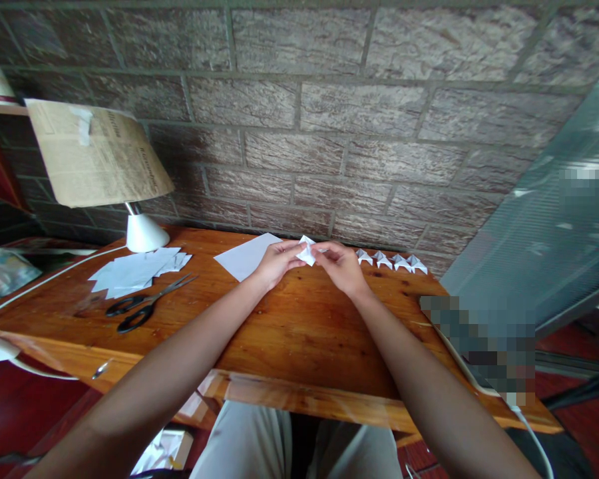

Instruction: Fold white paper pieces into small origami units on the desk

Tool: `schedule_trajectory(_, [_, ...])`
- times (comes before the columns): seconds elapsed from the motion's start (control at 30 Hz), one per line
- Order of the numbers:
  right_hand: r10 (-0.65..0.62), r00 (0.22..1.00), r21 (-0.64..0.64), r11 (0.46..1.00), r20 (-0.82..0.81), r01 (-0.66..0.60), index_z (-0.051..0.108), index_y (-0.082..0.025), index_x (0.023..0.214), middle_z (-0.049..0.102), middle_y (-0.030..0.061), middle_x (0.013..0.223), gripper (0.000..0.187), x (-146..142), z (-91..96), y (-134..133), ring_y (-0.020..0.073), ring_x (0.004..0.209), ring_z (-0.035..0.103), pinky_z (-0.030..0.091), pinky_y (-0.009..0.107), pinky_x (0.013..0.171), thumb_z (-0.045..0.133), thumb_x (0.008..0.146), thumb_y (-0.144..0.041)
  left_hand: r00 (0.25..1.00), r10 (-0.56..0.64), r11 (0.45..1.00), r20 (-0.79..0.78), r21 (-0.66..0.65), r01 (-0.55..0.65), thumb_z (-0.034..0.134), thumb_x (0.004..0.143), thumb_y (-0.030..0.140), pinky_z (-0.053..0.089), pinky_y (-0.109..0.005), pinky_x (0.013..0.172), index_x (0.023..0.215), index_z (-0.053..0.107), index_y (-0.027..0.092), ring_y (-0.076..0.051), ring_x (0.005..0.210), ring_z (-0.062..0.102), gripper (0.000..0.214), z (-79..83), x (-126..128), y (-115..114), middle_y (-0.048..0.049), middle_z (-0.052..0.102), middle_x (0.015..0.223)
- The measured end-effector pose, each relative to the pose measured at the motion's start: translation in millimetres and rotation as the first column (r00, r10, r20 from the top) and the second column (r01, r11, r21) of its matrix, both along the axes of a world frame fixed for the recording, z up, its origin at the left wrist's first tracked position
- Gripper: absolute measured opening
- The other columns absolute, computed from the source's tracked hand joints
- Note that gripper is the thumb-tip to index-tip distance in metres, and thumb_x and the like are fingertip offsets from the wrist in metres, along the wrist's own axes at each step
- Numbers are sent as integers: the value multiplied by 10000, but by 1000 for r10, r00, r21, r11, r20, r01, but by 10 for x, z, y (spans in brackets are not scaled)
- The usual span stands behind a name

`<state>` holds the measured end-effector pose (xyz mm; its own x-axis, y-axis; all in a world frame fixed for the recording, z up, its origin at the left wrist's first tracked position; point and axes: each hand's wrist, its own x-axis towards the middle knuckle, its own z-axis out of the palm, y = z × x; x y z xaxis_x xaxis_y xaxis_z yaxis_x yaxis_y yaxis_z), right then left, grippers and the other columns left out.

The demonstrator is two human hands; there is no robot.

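grip is narrow: left hand (275,263) and right hand (341,265), equally near, pinch the folded paper (307,253) between them, over the bench (299,332); partly covered, its long axis i cannot tell.

Folded paper (307,253) right of scissors (152,305)

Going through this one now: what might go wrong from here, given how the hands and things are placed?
The small folded paper piece is held in both the left hand and the right hand; an uneven pull could crease it wrongly or tear it.

The row of folded paper pieces starts close beside the right hand, so a sideways move might knock it.

The black-handled scissors lie near the left forearm, which could brush them.
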<state>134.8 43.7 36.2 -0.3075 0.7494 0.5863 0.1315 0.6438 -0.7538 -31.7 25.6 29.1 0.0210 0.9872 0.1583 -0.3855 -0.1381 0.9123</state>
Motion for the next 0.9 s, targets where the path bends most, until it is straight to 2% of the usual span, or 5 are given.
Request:
schedule_trajectory(0.1, [8,998,-100,995,-56,-14,720,-212,928,695,20,770,273,3,6,12,141,628,595,476,270,609,697,760,-426,998,-32,999,46,-19,33,810,653,389,524,-271,714,848,738,136,-144,741,659,327,22,-4,-6,-72,733,834])
schedule_trajectory(0.2, [17,996,-144,989,-89,-30,712,-205,923,690,11,746,290,5,16,14,139,620,599,476,277,620,710,744,-433,997,-65,998,52,-13,66,814,656,351,525,-286,747,877,741,143,-150,767,664,312,30,-13,-7,-70,735,859])
schedule_trajectory(0.37, [30,994,-175,983,-109,-49,726,-199,915,685,9,710,306,-5,14,6,140,622,601,473,284,629,713,738,-448,998,-56,998,2,10,56,808,667,340,520,-295,752,892,747,132,-154,770,660,312,15,-30,2,-82,733,872])
schedule_trajectory(0.57, [59,987,-186,979,-148,-86,742,-213,878,706,12,766,290,-18,11,-13,138,642,601,489,302,668,733,714,-452,999,-45,998,-31,44,46,834,623,340,509,-271,705,848,758,139,-157,776,656,311,3,-36,5,-77,731,858])
schedule_trajectory(0.9, [48,986,-200,976,-163,-81,733,-205,842,702,14,757,281,-43,-20,6,140,649,599,497,301,672,748,699,-447,998,-12,998,-64,55,16,848,582,337,483,-261,667,843,760,146,-151,751,644,335,8,-20,-11,-68,732,838])
